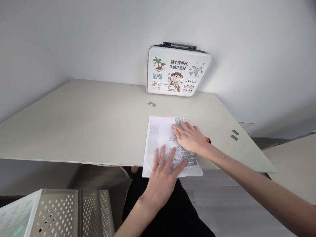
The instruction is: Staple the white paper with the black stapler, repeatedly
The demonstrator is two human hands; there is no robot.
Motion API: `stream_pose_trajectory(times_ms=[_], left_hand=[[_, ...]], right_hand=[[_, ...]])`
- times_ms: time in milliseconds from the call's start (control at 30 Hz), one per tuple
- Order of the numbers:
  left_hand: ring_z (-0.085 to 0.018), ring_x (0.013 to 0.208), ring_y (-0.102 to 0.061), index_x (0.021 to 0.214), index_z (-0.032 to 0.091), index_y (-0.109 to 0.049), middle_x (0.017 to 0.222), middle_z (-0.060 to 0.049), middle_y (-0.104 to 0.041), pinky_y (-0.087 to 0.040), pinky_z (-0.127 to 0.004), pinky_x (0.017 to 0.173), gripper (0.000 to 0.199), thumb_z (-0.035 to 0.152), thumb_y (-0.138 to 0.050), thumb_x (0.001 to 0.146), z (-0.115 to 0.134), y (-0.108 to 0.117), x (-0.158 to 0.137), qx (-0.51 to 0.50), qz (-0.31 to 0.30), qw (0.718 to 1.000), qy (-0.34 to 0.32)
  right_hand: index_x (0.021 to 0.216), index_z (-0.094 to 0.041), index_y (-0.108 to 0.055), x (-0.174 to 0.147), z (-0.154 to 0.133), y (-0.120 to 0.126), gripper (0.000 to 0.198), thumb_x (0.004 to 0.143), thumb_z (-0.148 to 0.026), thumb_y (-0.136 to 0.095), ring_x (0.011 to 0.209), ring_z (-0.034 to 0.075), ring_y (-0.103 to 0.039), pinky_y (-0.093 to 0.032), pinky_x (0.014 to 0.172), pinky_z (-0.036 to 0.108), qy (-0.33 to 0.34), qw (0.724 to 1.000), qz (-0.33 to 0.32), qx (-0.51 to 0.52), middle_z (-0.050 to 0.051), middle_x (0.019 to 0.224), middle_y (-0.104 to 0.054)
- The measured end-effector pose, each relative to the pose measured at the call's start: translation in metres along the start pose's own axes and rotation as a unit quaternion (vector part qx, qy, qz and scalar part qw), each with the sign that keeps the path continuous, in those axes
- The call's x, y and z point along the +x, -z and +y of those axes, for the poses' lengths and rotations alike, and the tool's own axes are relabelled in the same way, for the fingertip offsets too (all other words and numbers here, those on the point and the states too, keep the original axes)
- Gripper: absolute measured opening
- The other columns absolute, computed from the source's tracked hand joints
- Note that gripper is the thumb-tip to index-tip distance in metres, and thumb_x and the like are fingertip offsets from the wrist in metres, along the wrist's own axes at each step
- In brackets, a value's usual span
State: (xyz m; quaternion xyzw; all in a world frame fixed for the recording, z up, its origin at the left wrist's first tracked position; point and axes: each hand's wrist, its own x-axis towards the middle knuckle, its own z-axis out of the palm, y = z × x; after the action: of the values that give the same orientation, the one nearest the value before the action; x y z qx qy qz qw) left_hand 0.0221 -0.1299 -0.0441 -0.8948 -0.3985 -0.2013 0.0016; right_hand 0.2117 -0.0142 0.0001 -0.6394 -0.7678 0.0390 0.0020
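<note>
A white printed sheet of paper (pixel 154 130), perhaps more than one layer, lies at the table's front edge with its lower end jutting past it. My left hand (pixel 163 174) rests on its lower part, fingers spread out. Higher up and to the right, my right hand (pixel 189 135) lies on the paper with its fingers stretched toward the top edge, over a dark-patterned strip of print. Beside my right wrist shows the end of an orange and black object (pixel 208 140); the rest of it is hidden, so its kind cannot be made out.
Small grey strips, like staple strips (pixel 151 104), lie beyond the paper, with more strips (pixel 234 135) at the right. A white case (pixel 180 70) with cartoon prints stands against the wall on the pale table (pixel 86 121). Perforated plastic baskets (pixel 59 210) stand at lower left.
</note>
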Motion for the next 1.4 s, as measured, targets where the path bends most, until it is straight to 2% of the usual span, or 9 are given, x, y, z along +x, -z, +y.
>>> stream_pose_trajectory(times_ms=[133, 267, 500, 733, 900, 967, 1100, 1233, 1400], left_hand=[[-0.046, 0.157, -0.010, 0.155, 0.033, -0.046, 0.169, -0.011, -0.033, -0.029, -0.074, 0.121, 0.072, 0.005, -0.065, 0.092, -0.001, -0.001, -0.001, 0.002, 0.000, 1.000, -0.003], [-0.045, 0.158, -0.008, 0.155, 0.035, -0.045, 0.172, -0.008, -0.028, -0.028, -0.074, 0.121, 0.074, 0.004, -0.066, 0.091, -0.005, 0.002, -0.004, 0.003, 0.006, 1.000, 0.000], [-0.045, 0.158, -0.007, 0.158, 0.033, -0.042, 0.172, -0.010, -0.027, -0.028, -0.076, 0.120, 0.078, 0.000, -0.063, 0.091, -0.017, 0.017, -0.012, 0.009, -0.019, 1.000, 0.002], [-0.043, 0.158, -0.004, 0.161, 0.035, -0.037, 0.174, -0.008, -0.021, -0.026, -0.074, 0.123, 0.089, -0.006, -0.063, 0.086, -0.022, 0.024, -0.013, 0.003, -0.053, 0.999, 0.004], [-0.040, 0.159, -0.008, 0.165, 0.034, -0.029, 0.174, -0.006, -0.021, -0.029, -0.069, 0.124, 0.080, 0.040, -0.071, 0.097, -0.024, 0.033, -0.012, -0.034, -0.064, 0.997, 0.005], [-0.039, 0.159, -0.011, 0.166, 0.035, -0.026, 0.174, -0.005, -0.022, -0.029, -0.068, 0.124, 0.081, 0.054, -0.065, 0.097, -0.035, 0.040, -0.012, -0.049, -0.059, 0.997, 0.013], [-0.036, 0.158, -0.020, 0.164, 0.038, -0.031, 0.171, 0.000, -0.029, -0.023, -0.066, 0.127, 0.065, 0.046, -0.056, 0.105, -0.084, 0.053, -0.013, -0.073, -0.019, 0.995, 0.072], [-0.040, 0.157, -0.024, 0.159, 0.043, -0.041, 0.166, 0.005, -0.038, -0.021, -0.069, 0.126, 0.068, 0.053, -0.067, 0.097, -0.132, 0.062, -0.019, -0.098, -0.033, 0.990, 0.096], [-0.038, 0.159, -0.016, 0.161, 0.040, -0.038, 0.170, 0.004, -0.032, -0.014, -0.068, 0.127, 0.065, 0.053, -0.059, 0.102, -0.129, 0.055, -0.012, -0.045, -0.071, 0.995, 0.059]], right_hand=[[0.154, -0.030, -0.045, -0.002, 0.001, 0.008, 0.056, 0.109, -0.045, -0.016, 0.148, 0.034, -0.042, -0.038, 0.114, 0.061, 0.005, 0.999, -0.015, 0.052, 0.010, 0.161, -0.046], [0.151, -0.033, -0.046, -0.015, 0.009, 0.021, 0.055, 0.110, -0.050, -0.013, 0.146, 0.027, -0.047, -0.040, 0.118, 0.052, -0.006, 0.982, 0.038, 0.187, 0.004, 0.160, -0.050], [0.132, -0.032, -0.059, -0.049, 0.047, 0.008, 0.039, 0.107, -0.054, -0.038, 0.130, 0.029, -0.062, -0.050, 0.108, 0.049, 0.125, 0.972, 0.072, 0.185, 0.006, 0.140, -0.066], [0.124, -0.027, -0.062, -0.074, 0.085, -0.017, 0.042, 0.101, -0.060, -0.052, 0.103, 0.030, -0.074, -0.060, 0.085, 0.043, 0.052, 0.978, 0.126, 0.158, 0.007, 0.119, -0.076], [0.120, -0.027, -0.062, -0.095, 0.095, -0.015, 0.038, 0.100, -0.058, -0.054, 0.094, 0.028, -0.074, -0.060, 0.072, 0.036, -0.009, 0.976, 0.136, 0.172, 0.006, 0.112, -0.077], [0.121, -0.027, -0.062, -0.103, 0.100, -0.015, 0.039, 0.100, -0.058, -0.055, 0.094, 0.028, -0.074, -0.059, 0.070, 0.035, -0.026, 0.975, 0.137, 0.173, 0.007, 0.112, -0.077], [0.120, -0.026, -0.062, -0.121, 0.111, -0.017, 0.040, 0.100, -0.060, -0.055, 0.090, 0.026, -0.072, -0.057, 0.065, 0.032, -0.044, 0.971, 0.151, 0.178, 0.007, 0.110, -0.076], [0.119, -0.027, -0.064, -0.137, 0.118, -0.015, 0.042, 0.097, -0.062, -0.057, 0.077, 0.022, -0.068, -0.051, 0.052, 0.029, -0.075, 0.960, 0.178, 0.201, 0.007, 0.105, -0.076], [0.111, -0.027, -0.069, -0.150, 0.115, -0.004, 0.043, 0.092, -0.065, -0.063, 0.056, 0.016, -0.055, -0.044, 0.046, 0.028, -0.124, 0.946, 0.229, 0.195, 0.006, 0.091, -0.074]])
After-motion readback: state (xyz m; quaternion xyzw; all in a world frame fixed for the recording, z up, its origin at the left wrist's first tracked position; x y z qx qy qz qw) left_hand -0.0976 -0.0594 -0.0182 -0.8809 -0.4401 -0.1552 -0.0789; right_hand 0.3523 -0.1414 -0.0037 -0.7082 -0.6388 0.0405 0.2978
